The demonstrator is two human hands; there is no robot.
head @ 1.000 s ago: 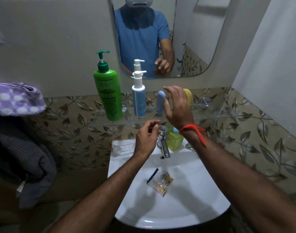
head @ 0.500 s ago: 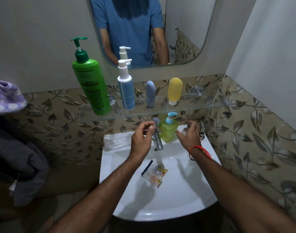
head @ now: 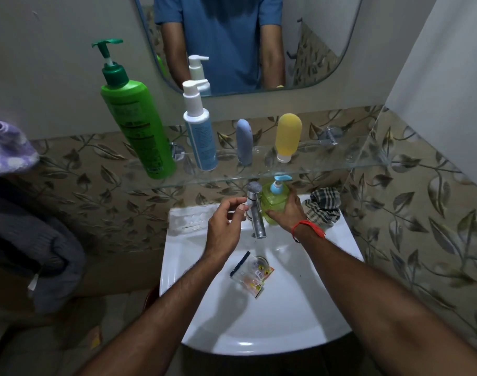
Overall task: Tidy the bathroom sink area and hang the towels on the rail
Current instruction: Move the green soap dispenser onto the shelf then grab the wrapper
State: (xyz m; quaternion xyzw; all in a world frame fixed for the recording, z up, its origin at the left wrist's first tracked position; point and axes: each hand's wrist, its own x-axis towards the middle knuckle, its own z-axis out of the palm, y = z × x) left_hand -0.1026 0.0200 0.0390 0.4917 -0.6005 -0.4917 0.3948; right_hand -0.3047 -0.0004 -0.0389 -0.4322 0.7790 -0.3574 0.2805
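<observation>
My right hand [head: 289, 213] is wrapped around a yellow-green soap dispenser [head: 272, 204] with a blue pump, standing at the back of the white sink [head: 259, 346] right of the tap [head: 256, 213]. My left hand [head: 225, 226] pinches the tap's small lever from the left. A checked cloth [head: 324, 204] lies bunched on the sink's back right corner. A clear plastic wrapper [head: 252, 275] lies in the basin over the drain. At the left edge hang a purple dotted towel [head: 7, 147] and a dark grey towel [head: 28, 240].
A glass shelf [head: 340, 156] above the tap carries a tall green pump bottle [head: 137, 126], a white-and-blue pump bottle [head: 200, 137], a blue tube [head: 244, 142] and a yellow tube [head: 287, 137]. A mirror [head: 313, 50] hangs above. A tiled wall closes the right side.
My right hand dropped from the shelf by the yellow tube to the sink's back right, then closed on the soap dispenser. My left hand stayed at the tap.
</observation>
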